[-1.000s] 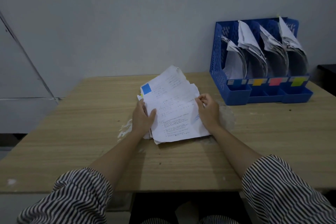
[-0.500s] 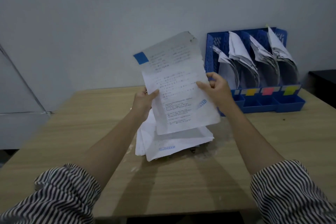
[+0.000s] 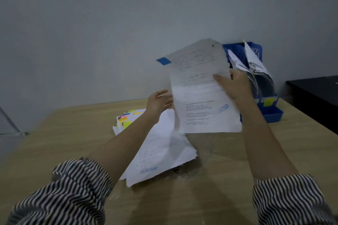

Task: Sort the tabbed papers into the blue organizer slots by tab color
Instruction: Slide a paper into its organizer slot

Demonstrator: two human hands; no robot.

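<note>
My right hand (image 3: 233, 86) grips a white printed sheet (image 3: 201, 97) by its right edge and holds it up in the air. A blue tab (image 3: 164, 61) sticks out at the sheet's top left corner. My left hand (image 3: 160, 103) is open just left of the sheet, fingers spread, and no longer grips it. Below lies the stack of tabbed papers (image 3: 161, 150) on the table, with yellow, pink and blue tabs showing at its far left end. The blue organizer (image 3: 270, 113) stands at the back right, partly hidden behind the raised sheet, with papers in its slots.
The wooden table (image 3: 228, 179) runs to a grey wall behind. A black surface (image 3: 316, 95) sits to the right of the organizer. A yellow label (image 3: 268, 101) marks the organizer's rightmost visible slot. Striped sleeves cover both my forearms near the bottom edge.
The sheet with the blue tab was lifted off the stack with both hands and carried to the right toward the organizer. My left hand has let go of it.
</note>
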